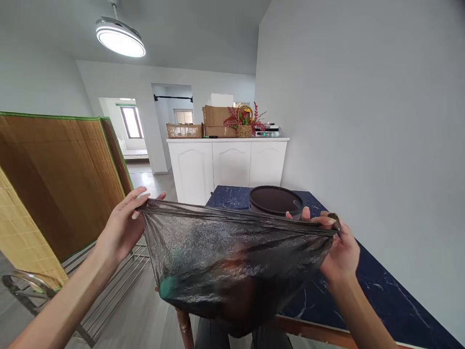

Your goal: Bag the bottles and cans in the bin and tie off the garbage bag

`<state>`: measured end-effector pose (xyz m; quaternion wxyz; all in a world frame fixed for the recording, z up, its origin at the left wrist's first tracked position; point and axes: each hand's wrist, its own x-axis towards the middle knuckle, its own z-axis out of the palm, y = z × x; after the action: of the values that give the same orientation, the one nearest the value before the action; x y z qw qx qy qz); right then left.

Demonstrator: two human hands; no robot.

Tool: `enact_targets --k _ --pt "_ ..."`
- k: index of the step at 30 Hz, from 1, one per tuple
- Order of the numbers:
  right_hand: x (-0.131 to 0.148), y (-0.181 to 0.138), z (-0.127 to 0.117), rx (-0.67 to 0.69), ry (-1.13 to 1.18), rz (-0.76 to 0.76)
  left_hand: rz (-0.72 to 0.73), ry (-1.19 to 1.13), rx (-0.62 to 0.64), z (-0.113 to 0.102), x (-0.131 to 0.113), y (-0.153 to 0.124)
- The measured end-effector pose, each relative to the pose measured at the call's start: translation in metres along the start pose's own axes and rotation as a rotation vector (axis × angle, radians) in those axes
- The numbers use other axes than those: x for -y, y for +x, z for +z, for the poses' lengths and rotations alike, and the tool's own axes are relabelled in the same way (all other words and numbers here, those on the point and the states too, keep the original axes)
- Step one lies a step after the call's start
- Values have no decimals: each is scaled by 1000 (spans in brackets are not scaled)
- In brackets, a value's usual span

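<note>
Fingers (134, 195) of the left hand (119, 232) are pinched on one end of a black plastic bag's (232, 257) upper edge; those of the right hand (341, 254) are clamped on the other end, where dark film bunches and loops by the thumb; the wide, roughly level grip seems meant to keep that thin edge taut; the bag hangs in front of the person, partly over the counter's near edge, its lower part sagging since nothing is seen propping it; a green patch (167, 288) shows at its lower left corner, inside or behind, I cannot tell; just beyond stands a round dark bin (255, 209) on the marbled counter (230, 194), probably set there for easy reach; farther off, a white cabinet (231, 165) carries a flower basket (244, 131).
</note>
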<state>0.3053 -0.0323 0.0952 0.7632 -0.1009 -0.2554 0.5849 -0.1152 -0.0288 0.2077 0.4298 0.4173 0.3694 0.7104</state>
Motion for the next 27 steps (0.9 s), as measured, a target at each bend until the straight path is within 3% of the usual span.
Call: enact_targets --k 5,9,15,18,23,27 --pt "-9 -2 12 135 200 59 -84 -290 -34 32 0 -9" --pt "-3 -8 20 222 136 129 -103 -347 125 52 0 -15" --pt "5 -23 57 259 -365 213 -2 0 254 69 2 -29" --pt "2 -33 84 297 -651 220 19 234 380 83 -1 -42" --pt "-24 -44 122 471 -1017 49 122 443 600 113 -3 -65" --pt "-58 -44 134 612 -1116 -86 219 540 735 127 2 -80"
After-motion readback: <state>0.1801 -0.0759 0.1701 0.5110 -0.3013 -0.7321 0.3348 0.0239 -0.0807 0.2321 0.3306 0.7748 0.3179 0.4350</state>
